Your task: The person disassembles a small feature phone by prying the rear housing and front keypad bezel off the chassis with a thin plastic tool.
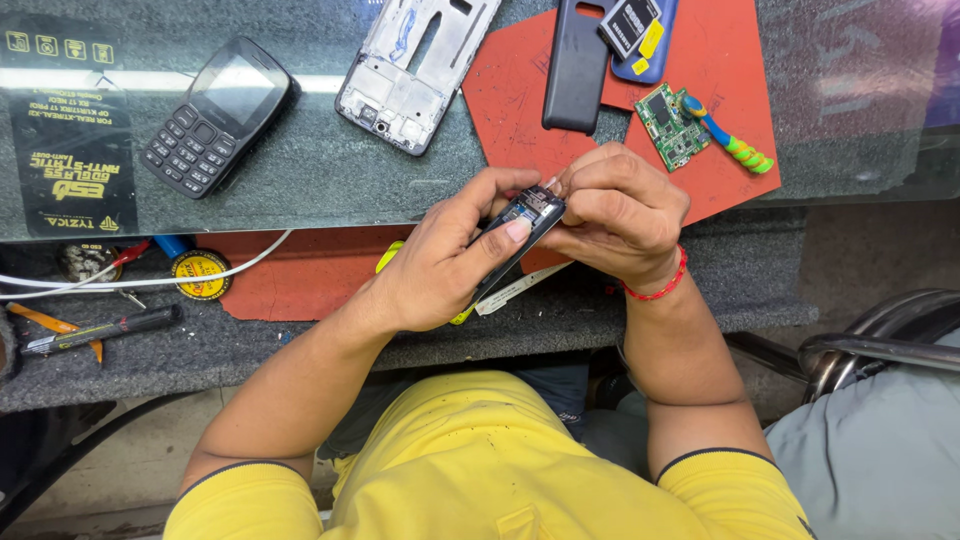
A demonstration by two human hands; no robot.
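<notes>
Head view showed a small dark keypad-phone body with its back opened [520, 228] held above the near edge of the grey felt-covered bench [300, 180], just in front of the person's chest. Its long axis ran diagonally, upper end toward the far right, lower end buried in the left hand [440, 265]. That hand's fingers curled round the body, thumb pressed flat along its near side. The right hand [620, 215] sat at the upper end, touching it, fingertips bunched together over the top edge; what they pinched, if anything, could not be told. Well apart, near the far left corner, lay a black keypad phone [218, 115], and on the red rubber mat [720, 60] a green circuit board [670, 125].
</notes>
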